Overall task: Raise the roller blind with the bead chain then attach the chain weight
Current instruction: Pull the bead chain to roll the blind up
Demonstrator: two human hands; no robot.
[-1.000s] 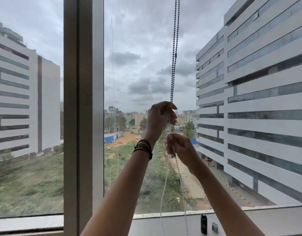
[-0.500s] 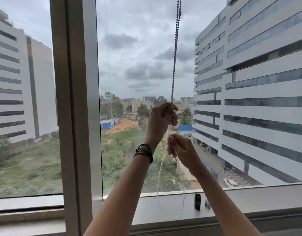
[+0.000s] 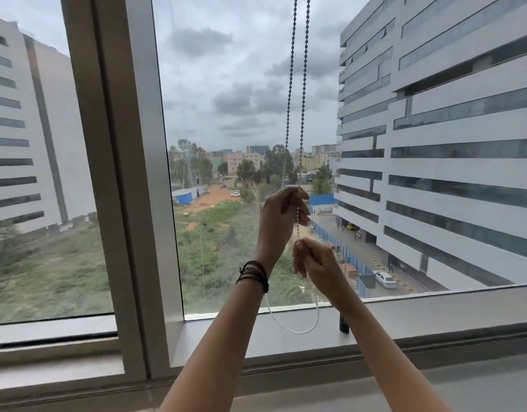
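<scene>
The bead chain (image 3: 296, 93) hangs as two strands from above the frame in front of the window pane. My left hand (image 3: 281, 215), with black bands at the wrist, pinches the chain at about mid height. Just below and to the right, my right hand (image 3: 314, 260) is closed on the same chain. Under my hands the chain ends in a white loop (image 3: 298, 330) that dangles over the window sill (image 3: 420, 316). A small black piece (image 3: 343, 324), perhaps the chain weight, stands on the sill, partly hidden behind my right forearm. The blind itself is out of view.
A thick grey window mullion (image 3: 122, 179) stands to the left of my hands. The sill runs along the bottom of the pane, with a lower ledge (image 3: 464, 379) in front of it. Outside are grey office buildings, a green plot and a road.
The camera has tilted downwards, so the sill and the chain's bottom loop now show fully. Both hands keep their grip on the chain, at almost the same spacing.
</scene>
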